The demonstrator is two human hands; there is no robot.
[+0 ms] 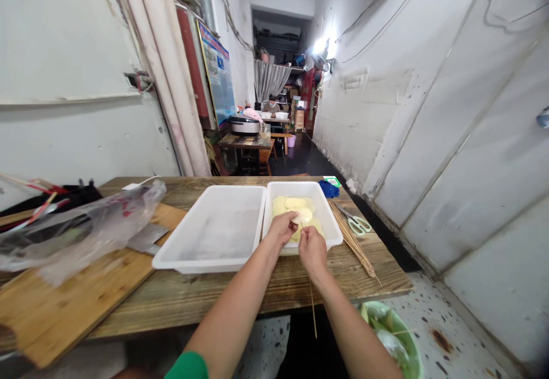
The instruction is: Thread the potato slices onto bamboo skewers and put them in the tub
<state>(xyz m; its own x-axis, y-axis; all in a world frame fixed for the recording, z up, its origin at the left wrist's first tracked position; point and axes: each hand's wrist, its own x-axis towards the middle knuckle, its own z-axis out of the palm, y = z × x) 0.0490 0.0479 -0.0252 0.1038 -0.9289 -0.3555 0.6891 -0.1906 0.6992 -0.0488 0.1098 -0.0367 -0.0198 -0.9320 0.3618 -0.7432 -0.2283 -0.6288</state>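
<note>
My left hand (281, 229) pinches a pale potato slice (301, 216) over the near edge of the right white tray (332, 227), which holds more yellow slices (291, 203). My right hand (313, 251) is closed on a thin bamboo skewer (313, 310) that hangs down past the table edge, its top end meeting the slice. An empty white tray (214, 227) stands just to the left of my hands.
A bundle of skewers (354, 242) and scissors (355, 223) lie right of the trays. A wooden board (64, 293) with a cleaver (148, 238) and plastic bag (72, 227) sits at left. A green bowl (397, 339) is on the floor. A person sits far down the corridor.
</note>
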